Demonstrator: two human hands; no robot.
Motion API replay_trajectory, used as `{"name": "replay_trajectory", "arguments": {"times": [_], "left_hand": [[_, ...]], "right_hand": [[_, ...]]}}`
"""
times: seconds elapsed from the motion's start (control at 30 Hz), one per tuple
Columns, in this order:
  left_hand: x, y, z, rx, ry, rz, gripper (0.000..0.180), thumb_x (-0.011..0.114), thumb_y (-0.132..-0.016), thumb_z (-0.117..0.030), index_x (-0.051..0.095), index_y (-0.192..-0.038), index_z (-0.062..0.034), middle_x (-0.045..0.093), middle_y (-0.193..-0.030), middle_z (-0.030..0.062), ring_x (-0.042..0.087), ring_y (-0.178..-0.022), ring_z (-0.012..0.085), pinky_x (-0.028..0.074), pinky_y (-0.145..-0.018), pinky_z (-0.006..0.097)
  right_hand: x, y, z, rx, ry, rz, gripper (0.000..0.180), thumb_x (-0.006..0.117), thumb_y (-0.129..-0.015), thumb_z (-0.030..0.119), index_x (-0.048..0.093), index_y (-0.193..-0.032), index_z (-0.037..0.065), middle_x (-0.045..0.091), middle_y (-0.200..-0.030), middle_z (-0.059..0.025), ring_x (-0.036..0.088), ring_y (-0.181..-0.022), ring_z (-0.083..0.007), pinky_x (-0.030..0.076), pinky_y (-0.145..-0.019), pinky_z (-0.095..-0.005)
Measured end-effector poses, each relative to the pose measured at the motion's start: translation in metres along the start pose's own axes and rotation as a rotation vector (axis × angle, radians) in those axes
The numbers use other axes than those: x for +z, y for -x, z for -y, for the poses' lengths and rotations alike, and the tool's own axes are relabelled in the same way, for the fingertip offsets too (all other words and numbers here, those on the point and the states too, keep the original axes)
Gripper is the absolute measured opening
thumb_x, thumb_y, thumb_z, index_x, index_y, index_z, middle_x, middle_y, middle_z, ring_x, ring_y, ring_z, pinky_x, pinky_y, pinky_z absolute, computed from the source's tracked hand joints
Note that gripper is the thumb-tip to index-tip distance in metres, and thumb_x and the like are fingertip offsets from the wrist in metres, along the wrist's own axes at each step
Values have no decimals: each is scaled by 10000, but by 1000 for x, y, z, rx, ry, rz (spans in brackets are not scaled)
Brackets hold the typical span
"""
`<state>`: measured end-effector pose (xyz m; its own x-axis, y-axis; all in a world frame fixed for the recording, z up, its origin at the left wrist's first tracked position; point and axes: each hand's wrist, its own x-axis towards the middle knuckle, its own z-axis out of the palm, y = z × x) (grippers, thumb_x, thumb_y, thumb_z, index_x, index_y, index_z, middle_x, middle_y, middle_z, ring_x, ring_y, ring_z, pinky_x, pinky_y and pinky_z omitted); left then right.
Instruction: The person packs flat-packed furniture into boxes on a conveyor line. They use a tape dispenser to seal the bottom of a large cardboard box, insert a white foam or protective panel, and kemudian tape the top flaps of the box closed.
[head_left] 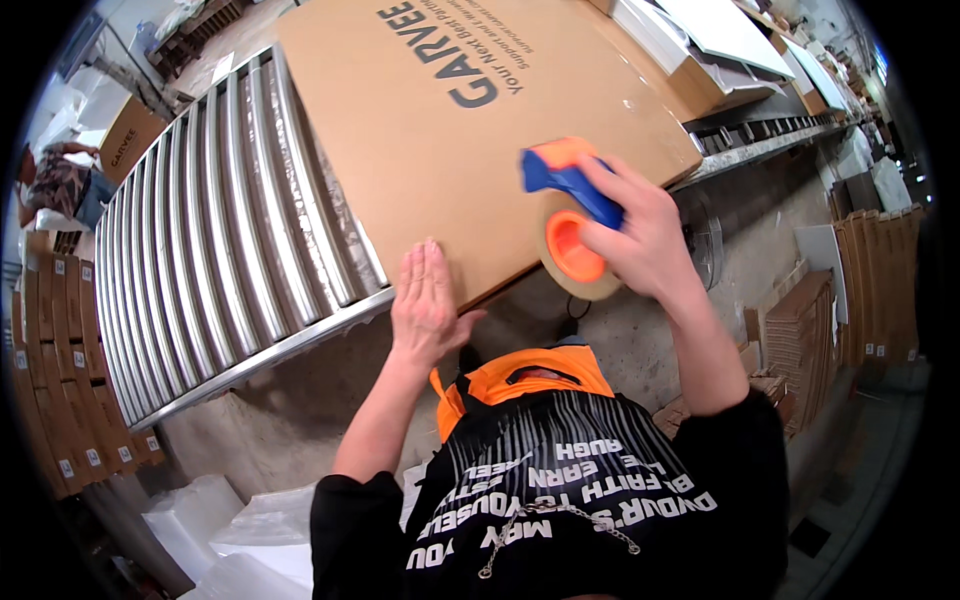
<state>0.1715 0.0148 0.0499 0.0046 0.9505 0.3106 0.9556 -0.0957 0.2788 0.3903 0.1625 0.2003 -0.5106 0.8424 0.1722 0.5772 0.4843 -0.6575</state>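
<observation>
The left hand (425, 305) lies flat with straight fingers, gripping nothing, its palm on the carton's near-left corner by the near edge of the roller conveyor (215, 215), seemingly to keep the carton steady. From the far left, upright stacked cartons (70, 370) stand packed together, probably to save floor space, their small white labels too small to read. Next, bare metal rollers fill the conveyor's left part. The large brown carton (430, 170) lies flat across the rollers, its near side along the conveyor's near edge, likely for easy reach; heavy dark capitals with smaller lines beside them run toward its far side. The right hand (640, 225) is wrapped around the blue grip of an orange-and-blue tape dispenser (590, 200) over that near edge, a hold that leaves the tape roll unobstructed; whether the dispenser touches the carton, I cannot tell. Below, white lettering on the black shirt (560, 500) appears upside down. At far right, flat brown cardboard (875, 290) stands on edge, perhaps for compact storage.
</observation>
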Motion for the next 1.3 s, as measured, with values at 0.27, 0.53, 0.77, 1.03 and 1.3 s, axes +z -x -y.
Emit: {"name": "replay_trajectory", "arguments": {"times": [0.27,0.53,0.77,1.03,1.3], "left_hand": [[-15,-5,-7,-39,107,-45,1149,890,-545,-322,299,-1470,14,384,-1439,310,423,-1322,438,338,-1112,506],[-24,-3,-26,43,-79,65,908,845,-638,-272,437,-1411,-27,470,-1413,221,502,-1231,444,376,-1072,518],[20,68,-82,-275,970,189,385,673,-905,-134,578,-1244,23,638,-1208,161,658,-981,185,523,-844,292],[-5,22,-123,-926,1966,439,454,478,-1024,-350,563,-1267,24,623,-1191,122,604,-945,151,501,-824,288],[-45,21,-139,-776,1838,193,374,499,-1017,-252,525,-1268,25,601,-1170,102,591,-960,128,501,-846,290]], "right_hand": [[60,16,-27,287,622,1014,446,709,-570,373,744,-865,42,704,-914,-213,684,-885,-351,553,-786,-402],[-2,139,-95,685,-701,628,641,660,-612,38,636,-1253,12,711,-1060,-97,660,-906,-135,513,-860,-270],[-43,132,-73,538,-1157,459,768,673,-562,70,538,-1293,-124,685,-1089,-180,671,-922,-170,516,-864,-285],[-33,137,-59,501,-1145,363,726,659,-425,193,624,-1042,-188,669,-1052,-251,677,-885,-271,523,-845,-321],[-13,155,-65,512,-1646,290,687,630,-542,116,552,-1160,-173,657,-1092,-274,676,-998,-343,523,-947,-417]]}}
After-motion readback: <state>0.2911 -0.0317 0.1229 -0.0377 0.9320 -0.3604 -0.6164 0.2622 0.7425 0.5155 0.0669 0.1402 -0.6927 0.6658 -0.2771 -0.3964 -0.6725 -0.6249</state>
